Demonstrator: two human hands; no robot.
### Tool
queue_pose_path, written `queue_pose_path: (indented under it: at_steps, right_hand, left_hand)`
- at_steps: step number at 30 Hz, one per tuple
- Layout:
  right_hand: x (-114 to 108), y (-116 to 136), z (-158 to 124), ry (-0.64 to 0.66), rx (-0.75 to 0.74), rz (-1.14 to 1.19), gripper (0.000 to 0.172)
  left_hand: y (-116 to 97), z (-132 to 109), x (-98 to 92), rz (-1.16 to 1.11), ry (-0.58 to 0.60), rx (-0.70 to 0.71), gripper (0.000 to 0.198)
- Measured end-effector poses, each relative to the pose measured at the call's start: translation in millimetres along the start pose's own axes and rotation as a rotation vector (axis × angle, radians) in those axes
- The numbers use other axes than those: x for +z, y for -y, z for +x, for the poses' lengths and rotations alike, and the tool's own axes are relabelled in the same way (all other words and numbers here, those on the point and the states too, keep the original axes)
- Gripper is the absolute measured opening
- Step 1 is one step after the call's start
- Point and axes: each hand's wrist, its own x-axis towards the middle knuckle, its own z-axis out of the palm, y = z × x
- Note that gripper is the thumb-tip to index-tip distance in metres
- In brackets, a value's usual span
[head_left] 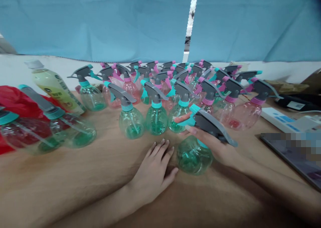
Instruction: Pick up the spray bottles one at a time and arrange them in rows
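My right hand [218, 146] is wrapped round the neck of a green spray bottle [192, 157], just under its grey and turquoise trigger head. The bottle leans a little, and part of its collar is hidden by my fingers. My left hand [156, 167] lies flat on the table with fingers stretched out, left of that bottle and apart from it. Beyond my hands stand a green spray bottle [132, 122], another green spray bottle [156, 121] and a third [175, 116], all with turquoise collars.
Several pink spray bottles [247, 114] and green ones crowd the back of the table [105, 174]. At left are a clear green-bottomed spray bottle [80, 131], a yellow-labelled drink bottle [57, 87] and a red bag [17, 102]. A white power strip [278, 119] and dark tablet [288, 154] lie right.
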Motion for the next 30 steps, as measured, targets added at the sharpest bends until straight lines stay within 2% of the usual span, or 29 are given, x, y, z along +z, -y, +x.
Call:
queue_pose_path:
  at_steps: [13, 20, 30]
  right_hand:
    - [-1.3, -0.7, 0.1, 0.005, 0.000, -0.002, 0.027]
    - [-2.3, -1.2, 0.8, 0.006, -0.053, -0.034, 0.028]
    - [0.0, 2.2, 0.2, 0.008, -0.015, 0.010, 0.023]
  left_hand:
    - [0.3, -0.1, 1.6, -0.011, -0.014, 0.007, 0.051]
    - [1.5, -0.8, 1.9, -0.003, -0.026, 0.010, 0.051]
    - [0.1, -0.2, 0.2, 0.003, -0.005, 0.002, 0.051]
